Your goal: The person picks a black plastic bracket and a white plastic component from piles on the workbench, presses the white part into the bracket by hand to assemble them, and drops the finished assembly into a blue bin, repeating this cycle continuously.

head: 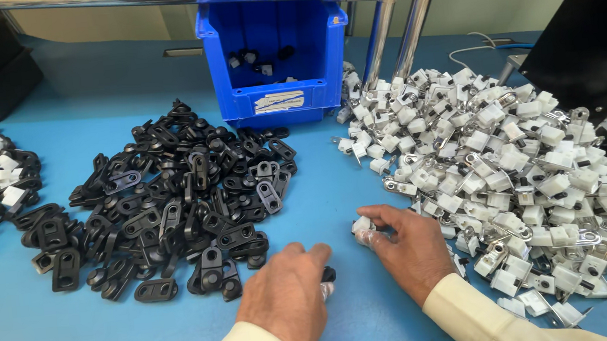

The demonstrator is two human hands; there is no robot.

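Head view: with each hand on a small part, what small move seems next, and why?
Probably bring the hands together: the left hand pinches a black part, the right hand a white part, with bare blue table between them.

left hand: (286,294) palm down, fingers curled forward, cream sleeve at wrist
right hand: (407,246) palm down, fingertips pinched together, angled leftward

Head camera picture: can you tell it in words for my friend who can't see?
Two hands rest on a blue table: the left hand touches a small black part, the right hand pinches a white part. Black parts are piled left, white parts right, a blue bin behind.
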